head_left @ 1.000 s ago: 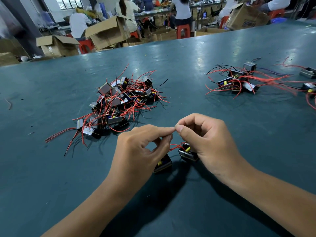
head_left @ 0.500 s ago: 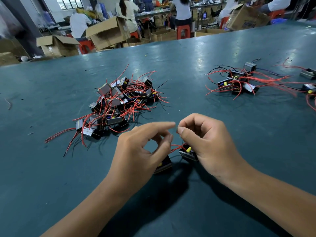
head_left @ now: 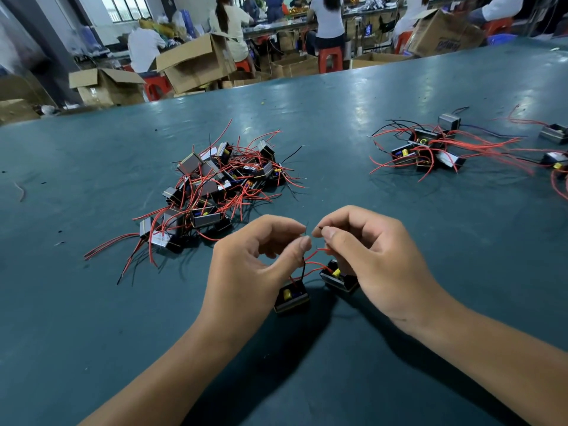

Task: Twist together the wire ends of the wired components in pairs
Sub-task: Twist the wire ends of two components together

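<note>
**Wire ends pinched at lower centre**

Wire ends (head_left: 309, 229) held up just below the middle of the frame, between two hands nearly touching at the fingertips. Left hand (head_left: 255, 265) curled, thumb and forefinger pinched narrowly on a thin dark wire end. Right hand (head_left: 373, 256) curled likewise, thumb and forefinger pinched on a dark-tipped wire end just beside the other; whether the two ends actually touched, impossible to tell. Red wires (head_left: 316, 262) looped down from the fingers to two small black components on the green table (head_left: 92, 333). Left component (head_left: 291, 298) stood under the left hand's thumb, yellow part showing on top. Right component (head_left: 338, 277) lay tilted just beside it, partly hidden behind the right hand.

Left of centre, a heaped pile of components (head_left: 212, 186) tangled with red and black wires. At the upper right, a smaller, flatter group of components (head_left: 425, 150) with long red wires spread toward the right edge. Along the top of the frame, open cardboard boxes (head_left: 196, 64), red stools (head_left: 330, 58) and seated people at further benches, backs turned.
</note>
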The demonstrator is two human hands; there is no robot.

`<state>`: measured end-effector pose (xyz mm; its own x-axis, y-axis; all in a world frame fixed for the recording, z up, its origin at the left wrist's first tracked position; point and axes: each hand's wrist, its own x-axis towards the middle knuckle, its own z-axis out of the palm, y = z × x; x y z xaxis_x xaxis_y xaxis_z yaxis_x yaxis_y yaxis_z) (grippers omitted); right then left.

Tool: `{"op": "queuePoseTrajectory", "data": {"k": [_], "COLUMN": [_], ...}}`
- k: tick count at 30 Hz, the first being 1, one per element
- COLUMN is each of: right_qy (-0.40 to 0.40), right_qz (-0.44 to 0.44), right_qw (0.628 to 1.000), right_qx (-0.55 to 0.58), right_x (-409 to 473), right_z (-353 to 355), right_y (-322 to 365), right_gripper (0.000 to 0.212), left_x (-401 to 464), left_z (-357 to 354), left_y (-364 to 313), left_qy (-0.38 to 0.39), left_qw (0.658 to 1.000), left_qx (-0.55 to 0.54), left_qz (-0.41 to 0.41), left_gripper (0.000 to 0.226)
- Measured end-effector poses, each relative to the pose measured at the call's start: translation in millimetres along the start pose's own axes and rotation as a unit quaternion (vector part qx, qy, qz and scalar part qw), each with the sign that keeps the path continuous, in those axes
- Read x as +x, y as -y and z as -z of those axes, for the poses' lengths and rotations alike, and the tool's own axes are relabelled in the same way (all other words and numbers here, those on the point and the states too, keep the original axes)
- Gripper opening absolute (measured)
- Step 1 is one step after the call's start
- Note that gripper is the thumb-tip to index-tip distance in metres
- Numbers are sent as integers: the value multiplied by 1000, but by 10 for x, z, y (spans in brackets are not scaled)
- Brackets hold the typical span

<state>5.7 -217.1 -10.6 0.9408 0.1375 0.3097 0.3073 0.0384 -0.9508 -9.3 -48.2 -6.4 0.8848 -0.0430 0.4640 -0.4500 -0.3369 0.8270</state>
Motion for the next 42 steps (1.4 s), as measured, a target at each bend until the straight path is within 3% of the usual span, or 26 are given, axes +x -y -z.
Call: {"op": "queuePoseTrajectory", "data": {"k": [9,18,32,42], "right_qy": [11,-6,-6,-10], "right_qz": [-20,-35,-23,-22], "right_qw": [998,998,999,999], "right_qx": [61,51,-41,-43], "right_x": [-33,-43,-85,-79], "right_z": [4,-45,-43,-46], "right_y": [-2,12,32,1], "right_gripper": [8,11,5,4], "left_x": [24,17,5,-7], "left_z": [33,8,-14,-21], "left_y": [23,14,-13,1], "left_qy": [32,15,10,20], "left_qw": [999,990,992,986], "left_qx": [-35,-115,-103,-132], "left_qz": [21,84,79,98], "left_gripper": [6,10,6,3]}}
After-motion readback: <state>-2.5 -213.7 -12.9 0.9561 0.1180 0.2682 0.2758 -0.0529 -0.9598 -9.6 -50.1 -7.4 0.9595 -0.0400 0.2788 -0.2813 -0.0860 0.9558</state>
